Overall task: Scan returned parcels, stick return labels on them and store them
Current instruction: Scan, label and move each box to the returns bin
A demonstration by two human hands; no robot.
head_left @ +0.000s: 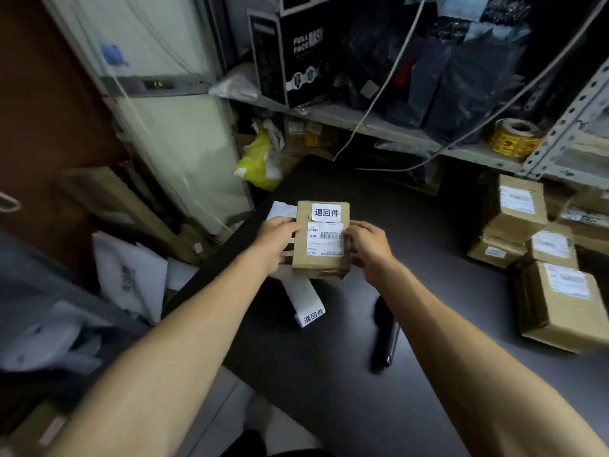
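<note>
A small cardboard parcel (pixel 321 255) is held above the dark table (pixel 428 232). On its top are a white return label (pixel 326 212) with black characters and a barcode shipping label (pixel 324 239). My left hand (pixel 276 240) grips its left side and my right hand (pixel 367 247) grips its right side. Under the parcel lies a strip of white return labels (pixel 308 301), one end curling toward me. A black handheld scanner (pixel 384 338) lies on the table to the right of my right forearm.
Several labelled cardboard parcels (pixel 553 258) are stacked at the table's right. A metal shelf (pixel 468 151) behind holds dark bags, a black mask box (pixel 290 57) and a yellow sticker roll (pixel 515 136). White bags (pixel 131 278) and a yellow bag (pixel 260 159) lie left.
</note>
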